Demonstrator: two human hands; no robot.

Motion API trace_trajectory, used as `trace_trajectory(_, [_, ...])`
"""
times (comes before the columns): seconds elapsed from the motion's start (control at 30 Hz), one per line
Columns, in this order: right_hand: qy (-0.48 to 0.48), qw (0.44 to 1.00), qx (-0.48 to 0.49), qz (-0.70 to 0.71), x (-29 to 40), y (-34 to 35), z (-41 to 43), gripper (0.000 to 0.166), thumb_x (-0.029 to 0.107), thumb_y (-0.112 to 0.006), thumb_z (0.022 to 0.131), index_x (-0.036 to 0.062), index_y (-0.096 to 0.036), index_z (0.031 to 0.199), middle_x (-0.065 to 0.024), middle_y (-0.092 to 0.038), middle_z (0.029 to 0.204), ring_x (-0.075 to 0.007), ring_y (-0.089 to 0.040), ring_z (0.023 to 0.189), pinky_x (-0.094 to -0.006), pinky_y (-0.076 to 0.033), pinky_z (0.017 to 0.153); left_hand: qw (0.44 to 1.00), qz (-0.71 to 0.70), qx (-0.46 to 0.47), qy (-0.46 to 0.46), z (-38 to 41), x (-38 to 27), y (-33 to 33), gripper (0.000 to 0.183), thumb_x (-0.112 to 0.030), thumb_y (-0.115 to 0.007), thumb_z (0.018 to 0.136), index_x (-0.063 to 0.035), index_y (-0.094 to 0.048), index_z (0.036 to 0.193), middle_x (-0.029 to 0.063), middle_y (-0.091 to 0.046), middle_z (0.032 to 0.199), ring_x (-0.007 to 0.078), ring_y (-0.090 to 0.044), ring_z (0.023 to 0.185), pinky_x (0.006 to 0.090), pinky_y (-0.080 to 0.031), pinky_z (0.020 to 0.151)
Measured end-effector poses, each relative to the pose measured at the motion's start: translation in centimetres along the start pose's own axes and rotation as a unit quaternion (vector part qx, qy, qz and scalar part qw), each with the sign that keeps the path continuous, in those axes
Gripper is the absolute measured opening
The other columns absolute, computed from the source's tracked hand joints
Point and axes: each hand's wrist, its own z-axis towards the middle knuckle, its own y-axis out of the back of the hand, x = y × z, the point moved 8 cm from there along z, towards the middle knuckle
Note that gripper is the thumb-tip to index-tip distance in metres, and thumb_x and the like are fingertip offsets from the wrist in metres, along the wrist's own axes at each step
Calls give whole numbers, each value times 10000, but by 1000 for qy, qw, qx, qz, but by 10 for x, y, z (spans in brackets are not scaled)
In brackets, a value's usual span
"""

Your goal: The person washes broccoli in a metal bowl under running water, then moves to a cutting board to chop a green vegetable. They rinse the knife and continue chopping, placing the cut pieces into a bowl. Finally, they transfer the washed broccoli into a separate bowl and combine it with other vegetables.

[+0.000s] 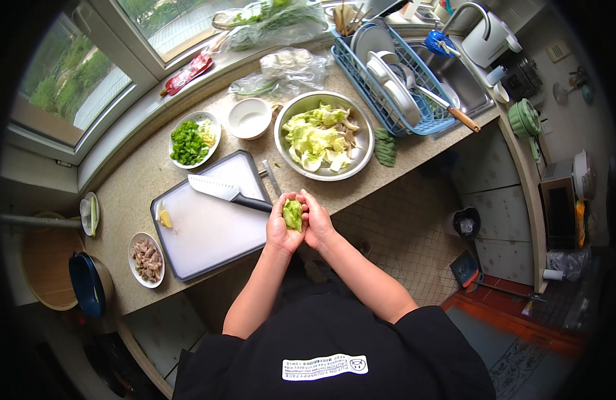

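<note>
Cupped together at the counter's front edge, my left hand (pixel 281 227) and my right hand (pixel 318 224) hold a small heap of cut green vegetable (pixel 292 215). Beside my left hand is a white cutting board (pixel 218 230) with a dark rim. Across its upper part lies a kitchen knife (pixel 215 188), its black handle pointing toward my fingers. Some pale yellow slices (pixel 165 218), perhaps ginger, sit near the board's left side. Beyond my hands stands a steel bowl (pixel 288 155) with torn lettuce leaves (pixel 315 132) and greyish pieces, perhaps mushrooms, in it.
Left of the board are a plate of sliced meat (pixel 146 260) and a plate of chopped green pieces (pixel 187 143). A white bowl (pixel 249 119) stands behind the board. A blue dish rack (pixel 383 112) stands by the sink (pixel 468 87). A green cloth (pixel 385 147) lies beside the steel bowl.
</note>
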Motion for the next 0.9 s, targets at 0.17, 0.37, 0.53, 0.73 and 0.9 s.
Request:
trace_trajectory(0.17, [48, 995, -67, 59, 92, 96, -21, 172, 236, -552, 817, 136, -516, 683, 66, -464, 609, -28, -417, 490, -172, -386, 468, 996, 63, 6, 59, 36, 125, -32, 194, -274, -485, 867, -95, -556, 893, 61, -590, 818, 192, -565, 697, 271, -478, 577])
trace_trajectory(0.37, [110, 982, -93, 125, 206, 218, -36, 167, 183, -521, 821, 138, -497, 662, 72, -445, 594, -22, -384, 474, -172, -382, 465, 987, 132, 16, 84, 82, 279, -82, 248, -281, -449, 884, -55, -546, 914, 75, -578, 811, 187, -538, 669, 278, -454, 554])
trace_trajectory(0.53, [189, 966, -48, 172, 291, 283, -42, 164, 195, -476, 866, 61, -559, 822, 11, -531, 767, -88, -488, 700, -224, -437, 655, 959, 267, 67, -70, 114, 356, -141, 252, -257, -445, 900, -29, -553, 887, 85, -581, 789, 167, -546, 664, 268, -447, 586])
trace_trajectory(0.73, [182, 950, 5, 252, 362, 315, -31, 221, 266, -431, 889, 75, -541, 905, -34, -561, 901, -147, -534, 875, -283, -439, 792, 800, 523, 174, -237, 141, 418, -212, 287, -213, -395, 922, -20, -595, 849, 59, -552, 812, 139, -500, 779, 264, -409, 707])
trace_trajectory(0.9, [200, 936, 61, 283, 428, 322, -10, 255, 300, -406, 895, 92, -554, 898, -25, -567, 897, -142, -532, 873, -277, -427, 804, 642, 658, 199, -339, 174, 450, -262, 241, -139, -394, 908, 1, -569, 996, 82, -578, 947, 162, -527, 858, 265, -412, 777])
